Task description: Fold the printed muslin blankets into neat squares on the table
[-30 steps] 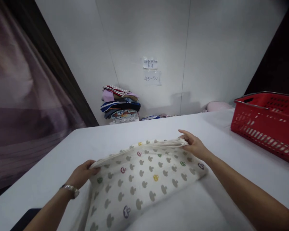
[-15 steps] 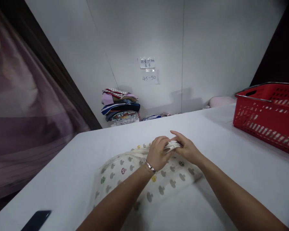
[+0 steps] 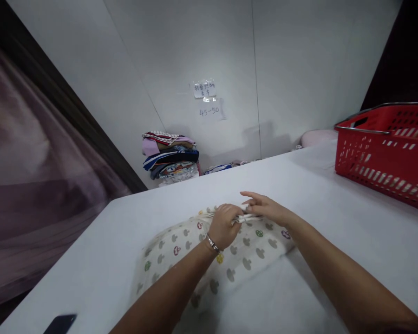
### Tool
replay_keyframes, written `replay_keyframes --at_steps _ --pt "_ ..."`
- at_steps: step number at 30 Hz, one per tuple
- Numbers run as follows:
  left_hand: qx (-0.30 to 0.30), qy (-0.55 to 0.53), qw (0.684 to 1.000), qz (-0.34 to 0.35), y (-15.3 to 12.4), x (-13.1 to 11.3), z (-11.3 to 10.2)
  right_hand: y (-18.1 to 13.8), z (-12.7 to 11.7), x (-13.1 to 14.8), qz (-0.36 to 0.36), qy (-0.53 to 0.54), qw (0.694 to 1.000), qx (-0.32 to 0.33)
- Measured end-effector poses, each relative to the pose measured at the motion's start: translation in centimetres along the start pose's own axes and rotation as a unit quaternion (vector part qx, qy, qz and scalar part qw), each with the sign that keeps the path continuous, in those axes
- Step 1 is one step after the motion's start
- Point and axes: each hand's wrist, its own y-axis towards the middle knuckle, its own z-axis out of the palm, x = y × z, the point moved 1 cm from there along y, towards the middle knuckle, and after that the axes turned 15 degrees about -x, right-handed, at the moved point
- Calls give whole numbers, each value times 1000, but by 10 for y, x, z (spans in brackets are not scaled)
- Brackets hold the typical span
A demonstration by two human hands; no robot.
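Observation:
A white cloth with grey, red, green and yellow mushroom prints (image 3: 245,253) lies spread on the table in front of me. At its far edge the fabric is bunched into folds. My left hand (image 3: 225,226), with a silver bracelet at the wrist, is closed around these folds. Just to its right, my right hand (image 3: 266,208) has its thumb and lower fingers at the same bunched edge, seemingly pinching it, while the index finger stretches out above. The cloth's near left part is hidden behind my left forearm.
A red plastic basket (image 3: 376,153) with metal handles stands at the right of the white table (image 3: 104,250). Folded clothes (image 3: 170,155) are stacked beyond the far edge. A dark phone-like object (image 3: 61,323) lies at the near left. Pinkish fabric (image 3: 38,185) hangs at left.
The right hand's grip on the cloth's edge has shifted, its fingers now more outstretched to the left. My left hand keeps hold of the folds. The view has shifted slightly.

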Motion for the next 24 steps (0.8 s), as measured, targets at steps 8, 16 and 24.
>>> replay_keyframes --at_steps 8,16,24 --pt "53 -37 995 -73 3 6 3 6 7 -10 -35 -20 999 -36" --pt "6 -25 996 -82 12 10 8 10 10 -16 -94 4 993 -75" --pt "-21 -49 995 -86 14 12 9 8 9 -9 -87 -42 990 -102"
